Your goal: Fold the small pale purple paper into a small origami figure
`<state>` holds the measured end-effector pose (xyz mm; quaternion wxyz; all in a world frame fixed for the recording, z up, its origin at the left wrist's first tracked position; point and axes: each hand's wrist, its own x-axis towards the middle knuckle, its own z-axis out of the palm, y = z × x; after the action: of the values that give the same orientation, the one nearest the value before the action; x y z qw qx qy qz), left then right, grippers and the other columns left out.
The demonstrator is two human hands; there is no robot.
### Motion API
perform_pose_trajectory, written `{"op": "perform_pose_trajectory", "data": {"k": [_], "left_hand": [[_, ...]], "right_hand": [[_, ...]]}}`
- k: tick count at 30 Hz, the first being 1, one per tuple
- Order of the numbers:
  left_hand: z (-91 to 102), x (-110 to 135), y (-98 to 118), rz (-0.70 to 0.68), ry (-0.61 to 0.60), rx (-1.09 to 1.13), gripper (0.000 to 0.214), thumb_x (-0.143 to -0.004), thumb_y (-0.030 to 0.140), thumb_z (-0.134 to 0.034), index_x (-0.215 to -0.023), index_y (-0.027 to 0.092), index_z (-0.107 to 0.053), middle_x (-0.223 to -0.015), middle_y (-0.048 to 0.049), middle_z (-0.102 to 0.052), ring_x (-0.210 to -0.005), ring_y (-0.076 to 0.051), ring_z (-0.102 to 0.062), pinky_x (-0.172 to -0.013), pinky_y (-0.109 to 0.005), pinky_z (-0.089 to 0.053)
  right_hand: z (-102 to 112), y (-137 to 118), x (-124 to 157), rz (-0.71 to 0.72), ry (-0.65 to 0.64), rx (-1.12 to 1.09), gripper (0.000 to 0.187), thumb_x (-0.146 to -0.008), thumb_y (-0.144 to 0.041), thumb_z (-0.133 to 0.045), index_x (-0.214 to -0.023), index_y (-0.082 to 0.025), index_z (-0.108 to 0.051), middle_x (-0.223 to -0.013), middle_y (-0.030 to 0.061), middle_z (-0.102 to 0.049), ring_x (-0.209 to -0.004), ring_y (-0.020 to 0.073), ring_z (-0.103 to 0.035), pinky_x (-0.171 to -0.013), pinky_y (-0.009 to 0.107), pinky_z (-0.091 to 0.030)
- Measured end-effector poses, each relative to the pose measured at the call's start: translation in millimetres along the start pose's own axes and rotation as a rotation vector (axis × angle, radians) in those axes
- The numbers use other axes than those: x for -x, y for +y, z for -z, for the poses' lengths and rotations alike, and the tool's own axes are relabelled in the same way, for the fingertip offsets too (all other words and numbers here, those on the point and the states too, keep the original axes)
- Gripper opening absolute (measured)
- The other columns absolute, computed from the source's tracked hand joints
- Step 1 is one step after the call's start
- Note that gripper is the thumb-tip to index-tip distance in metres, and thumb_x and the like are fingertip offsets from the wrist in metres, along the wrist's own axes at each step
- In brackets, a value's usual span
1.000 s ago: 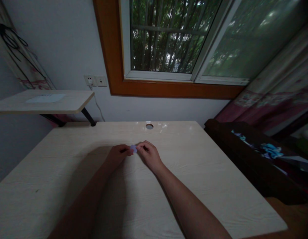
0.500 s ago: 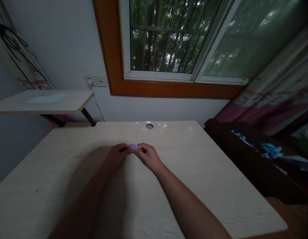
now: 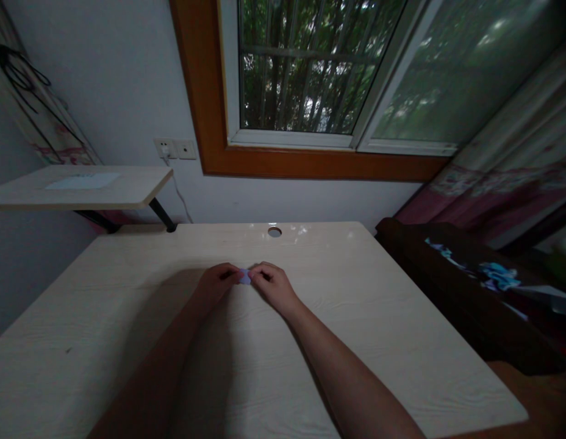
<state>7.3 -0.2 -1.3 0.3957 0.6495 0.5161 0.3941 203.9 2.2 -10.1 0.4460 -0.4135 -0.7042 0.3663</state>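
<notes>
Between my two hands is a small, flat, pale purple piece (image 3: 245, 277), perhaps paper, too small to tell for sure. My left hand (image 3: 216, 280) pinches its left side between thumb and fingers. On the right side, my right hand (image 3: 272, 283) closes thumb and fingers on its edge. Both hands are low over the light wood-grain table (image 3: 356, 341), with the piece held just above or against the top. The fingertips cover part of its edges.
A raised shelf (image 3: 141, 190) on black legs stands at the back left, with a white sheet (image 3: 84, 181) on it. A round cable hole (image 3: 274, 232) lies near the table's back edge. Dark brown furniture (image 3: 429, 268) with blue cloth (image 3: 499, 275) stands to the right.
The fingers of my right hand have shifted slightly right along the purple piece. Its visible part now appears a little lower between the hands. My arms stay in place.
</notes>
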Motion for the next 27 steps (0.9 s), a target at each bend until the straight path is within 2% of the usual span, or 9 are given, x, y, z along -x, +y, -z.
{"op": "perform_pose_trajectory", "data": {"k": [7, 11, 17, 27], "left_hand": [[0.5, -1.1, 0.9, 0.017, 0.002, -0.050, 0.027, -0.080, 0.043, -0.063, -0.081, 0.018, -0.074, -0.075, -0.0029, -0.073, -0.074, -0.020, -0.066, -0.073, -0.030, -0.050], [-0.9, -3.6, -4.8, 0.030, 0.011, 0.042, 0.028, -0.077, 0.045, -0.068, -0.088, 0.019, -0.071, -0.081, -0.0036, -0.074, -0.077, -0.021, -0.068, -0.075, -0.031, -0.052], [-1.7, -5.5, -7.5, -0.009, 0.027, 0.159, 0.035, -0.075, 0.036, -0.072, -0.105, 0.019, -0.064, -0.078, -0.0012, -0.071, -0.074, -0.017, -0.066, -0.073, -0.029, -0.051], [-0.4, -6.3, -10.5, -0.039, 0.080, 0.197, 0.037, -0.075, 0.035, -0.072, -0.107, 0.018, -0.062, -0.078, -0.0020, -0.072, -0.075, -0.018, -0.067, -0.074, -0.029, -0.051]], "right_hand": [[-0.6, 4.1, -1.2, 0.036, 0.012, -0.006, 0.015, -0.086, -0.022, -0.059, -0.082, -0.020, -0.073, -0.078, 0.0014, -0.066, -0.074, 0.0143, -0.060, -0.070, 0.024, -0.043], [-1.5, 6.7, -2.0, -0.001, 0.045, -0.034, 0.015, -0.085, -0.023, -0.059, -0.080, -0.020, -0.073, -0.077, 0.0015, -0.066, -0.073, 0.0145, -0.059, -0.067, 0.024, -0.042], [-0.8, 8.7, -2.2, -0.047, 0.084, -0.098, 0.017, -0.085, -0.024, -0.058, -0.080, -0.020, -0.073, -0.077, 0.0017, -0.065, -0.073, 0.0148, -0.057, -0.066, 0.024, -0.042], [0.6, 6.7, -3.6, -0.099, 0.107, -0.179, 0.017, -0.085, -0.027, -0.060, -0.078, -0.019, -0.074, -0.074, 0.0015, -0.064, -0.070, 0.0146, -0.058, -0.066, 0.025, -0.043]]}}
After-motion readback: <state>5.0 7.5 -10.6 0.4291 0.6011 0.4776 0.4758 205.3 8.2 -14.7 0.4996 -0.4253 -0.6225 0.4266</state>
